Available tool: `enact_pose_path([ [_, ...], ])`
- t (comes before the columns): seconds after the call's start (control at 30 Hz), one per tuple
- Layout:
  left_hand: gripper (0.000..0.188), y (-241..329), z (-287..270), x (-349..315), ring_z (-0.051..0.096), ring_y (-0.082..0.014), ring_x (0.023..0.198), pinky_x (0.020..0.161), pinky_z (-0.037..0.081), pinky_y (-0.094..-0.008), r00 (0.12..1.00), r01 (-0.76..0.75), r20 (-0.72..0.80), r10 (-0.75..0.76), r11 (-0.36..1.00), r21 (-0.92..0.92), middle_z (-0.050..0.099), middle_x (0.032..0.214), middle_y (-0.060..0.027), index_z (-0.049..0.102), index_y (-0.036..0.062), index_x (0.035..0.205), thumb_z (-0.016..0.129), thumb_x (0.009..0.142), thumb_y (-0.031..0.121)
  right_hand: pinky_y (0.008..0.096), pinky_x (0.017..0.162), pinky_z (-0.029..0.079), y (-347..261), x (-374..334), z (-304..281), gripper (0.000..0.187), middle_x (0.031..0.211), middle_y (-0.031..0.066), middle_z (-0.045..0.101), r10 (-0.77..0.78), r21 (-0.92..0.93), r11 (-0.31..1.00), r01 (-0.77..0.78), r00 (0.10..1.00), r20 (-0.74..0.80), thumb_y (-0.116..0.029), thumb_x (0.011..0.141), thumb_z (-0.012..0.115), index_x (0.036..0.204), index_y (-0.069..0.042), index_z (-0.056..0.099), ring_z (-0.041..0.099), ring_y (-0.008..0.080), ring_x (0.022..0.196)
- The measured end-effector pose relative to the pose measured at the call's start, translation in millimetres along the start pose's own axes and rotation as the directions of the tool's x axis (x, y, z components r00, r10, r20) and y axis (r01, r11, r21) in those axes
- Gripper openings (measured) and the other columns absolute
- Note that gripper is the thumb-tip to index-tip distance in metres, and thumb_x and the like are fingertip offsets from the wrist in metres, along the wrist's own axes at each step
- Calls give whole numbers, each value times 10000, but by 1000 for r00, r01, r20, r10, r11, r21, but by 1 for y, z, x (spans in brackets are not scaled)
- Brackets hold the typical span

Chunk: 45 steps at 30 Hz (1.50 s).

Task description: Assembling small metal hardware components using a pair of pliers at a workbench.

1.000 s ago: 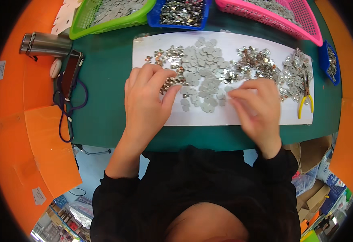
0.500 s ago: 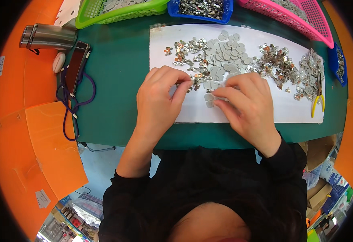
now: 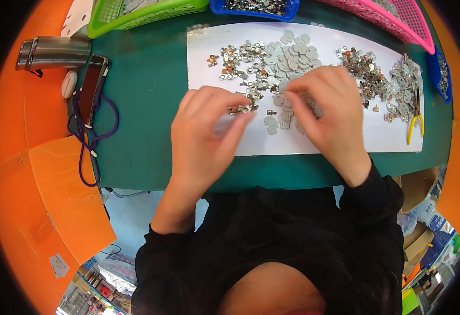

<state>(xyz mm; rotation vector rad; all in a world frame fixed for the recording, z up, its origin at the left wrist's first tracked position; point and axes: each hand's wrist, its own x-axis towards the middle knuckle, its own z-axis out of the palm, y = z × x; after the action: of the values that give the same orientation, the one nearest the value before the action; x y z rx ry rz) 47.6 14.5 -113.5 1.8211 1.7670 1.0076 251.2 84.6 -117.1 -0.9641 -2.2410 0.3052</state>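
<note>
A: In the head view, where to find the left hand (image 3: 203, 128)?

B: Over the near left corner of the white sheet (image 3: 377, 139), curled, thumb and forefinger facing each other. Cannot tell whether pinching a small part.

A: Nearest to what?

B: To the small shiny metal clips (image 3: 240, 60), loosely strewn over the left part of the sheet, a few just behind the fingertips.

A: And the right hand (image 3: 335, 105)?

B: Bent over the middle of the sheet, thumb and forefinger tips close together above the edge of the grey flat pieces (image 3: 294, 58). Too small to tell whether gripping one.

A: Where exactly, those grey pieces?

B: In a heap right of the clips, partly hidden behind the right hand. Between the two hands, a lone clip (image 3: 271, 112) beside a few more grey pieces.

A: Farther right on the sheet?

B: A darker metal heap (image 3: 361, 71), then a pale silver heap (image 3: 402, 86), with yellow-handled pliers (image 3: 415, 128) at the right edge.

A: Around the sheet?

B: Green table (image 3: 135, 136). Along the far side, a green basket (image 3: 151, 19), a blue tray (image 3: 256, 13) and a pink basket (image 3: 393, 26). At left, a steel flask (image 3: 61, 52) and a purple cord (image 3: 117, 113).
</note>
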Motion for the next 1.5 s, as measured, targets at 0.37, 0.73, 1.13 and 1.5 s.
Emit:
enact_pose_path([
  [0.37, 354, 13, 30, -16, 513, -253, 921, 772, 370, -377, 989, -136, 85, 124, 979, 150, 561, 974, -27, 634, 97, 979, 823, 682, 136, 229, 744, 475, 2, -21, -27, 48, 911, 89, 674, 417, 543, 705, -455, 886, 201, -17, 936, 590, 948, 17, 558, 614, 101, 803],
  [0.73, 224, 23, 15, 4, 693, -171, 909, 786, 562, -262, 839, 536, 484, -249, 217, -816, 681, 995, -114, 640, -64, 1116, 651, 893, -46, 217, 741, 493, -5, -18, -25, 109, 957, 73, 666, 398, 776, 209, -595, 776, 489, -44, 945, 604, 1037, 0, 566, 649, 106, 843],
  [1.13, 401, 32, 22, -7, 693, -140, 823, 735, 570, -238, 925, 362, 344, -160, 640, -678, 683, 897, -115, 472, 6, 1081, 728, 796, -114, 201, 718, 410, -2, -7, -24, 74, 910, -11, 528, 177, 787, 86, -610, 787, 591, -70, 947, 567, 982, -54, 504, 521, 44, 805],
  [1.5, 395, 31, 19, -5, 692, -118, 853, 754, 565, -242, 932, 177, 364, 1, 872, -456, 681, 903, -80, 497, 4, 1074, 761, 792, -77, 189, 639, 345, 2, -10, -23, 56, 845, -38, 501, 40, 718, 78, -692, 721, 691, 11, 959, 483, 964, -45, 486, 444, 21, 751],
])
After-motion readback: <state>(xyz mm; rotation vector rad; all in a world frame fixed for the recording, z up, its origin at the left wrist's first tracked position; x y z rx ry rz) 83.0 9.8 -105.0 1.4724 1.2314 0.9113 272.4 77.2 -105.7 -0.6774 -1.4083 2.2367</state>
